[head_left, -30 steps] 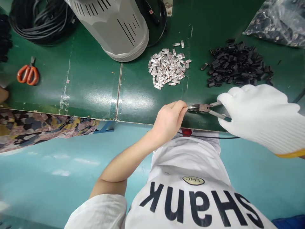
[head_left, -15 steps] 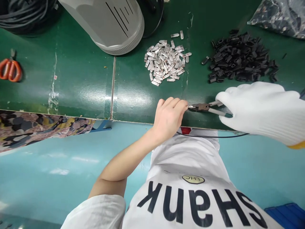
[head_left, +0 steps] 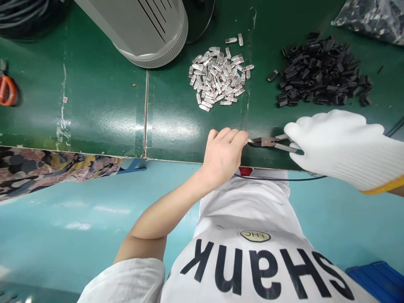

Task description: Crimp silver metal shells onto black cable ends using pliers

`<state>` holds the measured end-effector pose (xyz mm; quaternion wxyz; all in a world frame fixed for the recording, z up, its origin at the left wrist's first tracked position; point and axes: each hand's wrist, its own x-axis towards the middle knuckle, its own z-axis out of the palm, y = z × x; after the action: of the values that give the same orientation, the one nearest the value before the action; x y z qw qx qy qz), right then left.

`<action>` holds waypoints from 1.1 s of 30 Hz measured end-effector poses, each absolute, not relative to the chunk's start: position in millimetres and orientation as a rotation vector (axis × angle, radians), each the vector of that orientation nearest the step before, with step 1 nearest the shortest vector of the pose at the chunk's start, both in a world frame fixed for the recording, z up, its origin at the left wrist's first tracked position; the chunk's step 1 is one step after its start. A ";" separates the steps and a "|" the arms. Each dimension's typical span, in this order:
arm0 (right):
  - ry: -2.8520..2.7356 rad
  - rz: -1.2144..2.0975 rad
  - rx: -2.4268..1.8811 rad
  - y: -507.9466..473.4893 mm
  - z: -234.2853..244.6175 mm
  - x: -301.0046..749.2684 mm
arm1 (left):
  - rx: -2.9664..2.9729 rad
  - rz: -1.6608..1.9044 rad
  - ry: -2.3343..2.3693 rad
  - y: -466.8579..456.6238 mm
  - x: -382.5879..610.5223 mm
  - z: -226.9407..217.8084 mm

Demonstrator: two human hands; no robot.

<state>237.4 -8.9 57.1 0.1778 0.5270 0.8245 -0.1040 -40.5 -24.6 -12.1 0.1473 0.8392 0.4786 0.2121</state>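
Note:
My bare left hand [head_left: 224, 153] is closed over a small silver metal connector shell [head_left: 249, 140], whose end just shows past the fingertips. The jaws of the pliers [head_left: 267, 142] meet that end from the right. In a white knitted glove, my right hand [head_left: 334, 143] is wrapped around the plier handles, which stand somewhat apart. A thin black cable [head_left: 284, 179] runs from below my left hand to the right, along the table edge. Most of the connector and whatever else sits in the left fingers is hidden.
Beyond my hands lie a pile of silver connector shells [head_left: 217, 78] and a heap of black plastic housings [head_left: 322, 73]. A grey machine [head_left: 148, 31], orange-handled cutters [head_left: 8, 90], coiled black cable [head_left: 25, 17] and a clear bag of parts [head_left: 374, 21] are also on the green table [head_left: 104, 101].
The view has shifted slightly, with the table things a little further left and up. Both hands keep their hold, and the pliers stay at the connector shell; my right wrist has turned slightly.

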 end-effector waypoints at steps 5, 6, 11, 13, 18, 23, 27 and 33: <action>2.339 0.348 1.010 -15.6 55.2 233.1 | 2.458 0.595 1.391 -25.5 -40.3 -14.9; 2.324 0.369 1.033 -17.2 54.5 231.8 | 2.467 0.601 1.397 -25.7 -40.2 -16.1; 2.232 0.288 1.260 -19.8 56.6 219.7 | 2.516 0.659 1.408 -26.7 -39.1 -20.5; 2.101 0.080 1.392 -14.5 60.1 212.0 | 2.508 0.686 1.401 -26.7 -39.6 -19.5; 1.711 -0.461 1.534 7.4 73.3 196.4 | 2.517 0.681 1.314 -23.4 -46.5 -14.4; 1.715 -0.593 1.403 17.4 83.5 196.6 | 2.623 0.674 1.118 -12.8 -57.0 -18.2; 1.721 -0.604 1.338 18.9 88.0 201.0 | 2.711 0.630 0.982 -5.9 -62.2 -21.0; 1.758 -0.539 1.343 21.9 88.5 204.1 | 2.789 0.632 0.955 -6.9 -60.0 -21.8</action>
<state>204.1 21.9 88.5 0.4189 0.5357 0.7010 -0.2150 -60.0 -6.9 -21.8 0.0635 0.9232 0.3162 0.2092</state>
